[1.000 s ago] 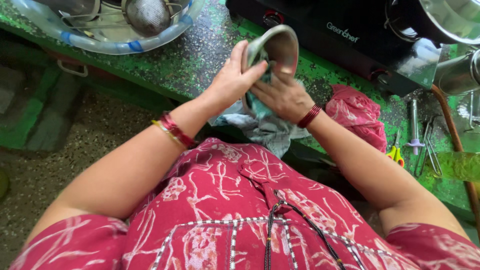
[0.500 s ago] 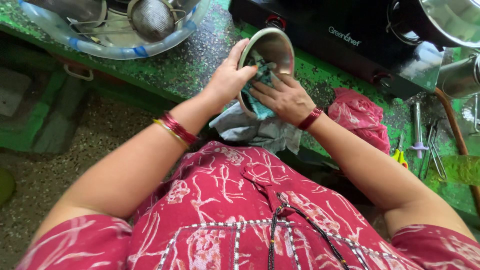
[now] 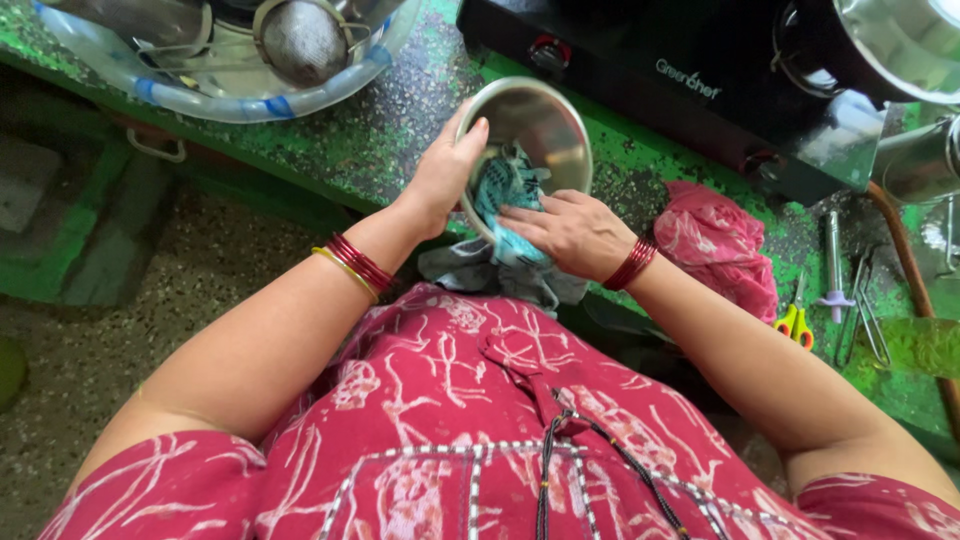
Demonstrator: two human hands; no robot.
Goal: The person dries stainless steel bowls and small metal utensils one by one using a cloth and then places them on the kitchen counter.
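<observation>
Above a green speckled counter (image 3: 380, 140): left hand (image 3: 445, 175) gripping a tilted steel bowl (image 3: 540, 125) by its rim, right hand (image 3: 570, 232) pressing a teal cloth (image 3: 508, 185) inside (fingers flattened).

We see bare green counter (image 3: 380, 140) open between the blue-rimmed basin (image 3: 200, 95) and the steel bowl (image 3: 535, 125). Just behind the bowl the black stove (image 3: 680, 100) blocks the way. To the right, a crumpled pink cloth (image 3: 715, 240), scissors (image 3: 795, 320) and metal tools (image 3: 850, 290) crowd the counter.
</observation>
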